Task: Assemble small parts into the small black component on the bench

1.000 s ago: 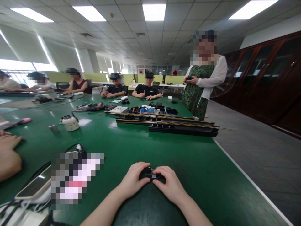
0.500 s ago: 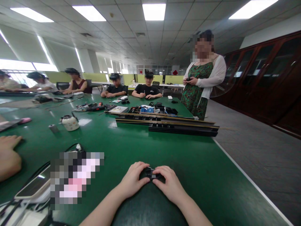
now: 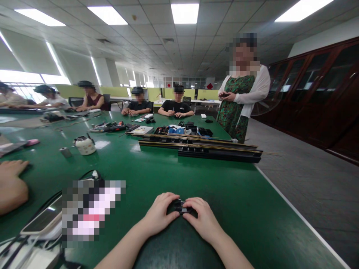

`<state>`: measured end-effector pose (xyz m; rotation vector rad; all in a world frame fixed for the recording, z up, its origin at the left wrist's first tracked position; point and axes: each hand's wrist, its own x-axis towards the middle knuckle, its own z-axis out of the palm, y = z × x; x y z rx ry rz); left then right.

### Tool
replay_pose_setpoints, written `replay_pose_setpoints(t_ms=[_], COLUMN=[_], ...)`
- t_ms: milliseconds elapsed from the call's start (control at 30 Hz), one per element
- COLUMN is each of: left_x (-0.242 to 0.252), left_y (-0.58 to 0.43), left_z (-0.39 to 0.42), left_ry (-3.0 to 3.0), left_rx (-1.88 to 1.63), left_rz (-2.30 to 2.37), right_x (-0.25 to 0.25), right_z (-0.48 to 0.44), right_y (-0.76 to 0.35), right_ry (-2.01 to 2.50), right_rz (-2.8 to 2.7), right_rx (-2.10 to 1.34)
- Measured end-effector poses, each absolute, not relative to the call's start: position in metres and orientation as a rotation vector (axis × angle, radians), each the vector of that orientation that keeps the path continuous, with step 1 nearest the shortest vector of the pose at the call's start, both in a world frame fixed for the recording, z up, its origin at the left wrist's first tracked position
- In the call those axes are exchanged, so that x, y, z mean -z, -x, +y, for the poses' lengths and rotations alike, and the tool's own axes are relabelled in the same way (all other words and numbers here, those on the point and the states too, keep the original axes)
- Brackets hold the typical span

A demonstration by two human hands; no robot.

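A small black object with a shiny grey part lies at the near middle of the green table; its kind cannot be made out. From its left side my left hand grips it, the thumb below and the fingers curled over the top. On the other side my right hand holds it the same way, thumb and fingertips closed on it. The fingers cover both ends of the object, so only its middle shows.
Beyond my hands lie long black rails with thin brass-coloured rods. To the left are a phone, cables, a white jar, a grey cylinder and another person's hand. A person stands at the right; several others sit farther back.
The view has shifted very slightly. Both hands keep their hold on the small black object, with hardly any movement.
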<state>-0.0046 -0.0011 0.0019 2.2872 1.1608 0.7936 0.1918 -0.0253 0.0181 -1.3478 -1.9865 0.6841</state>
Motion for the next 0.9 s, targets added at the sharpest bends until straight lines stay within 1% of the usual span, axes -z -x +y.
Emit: replay_pose_setpoints(t_ms=[467,900], left_x=[0.000,-0.001], left_y=[0.013,0.014], left_z=[-0.001,-0.001], left_ry=[-2.312,-2.281], left_rx=[-0.788,-0.771], left_rz=[1.143,1.160], right_x=[-0.016,-0.006], right_z=[-0.027,-0.018], right_y=[-0.183,-0.187], right_ry=[1.337,1.357], right_rz=[-2.014,-1.700], right_rx=[-0.679,-0.842])
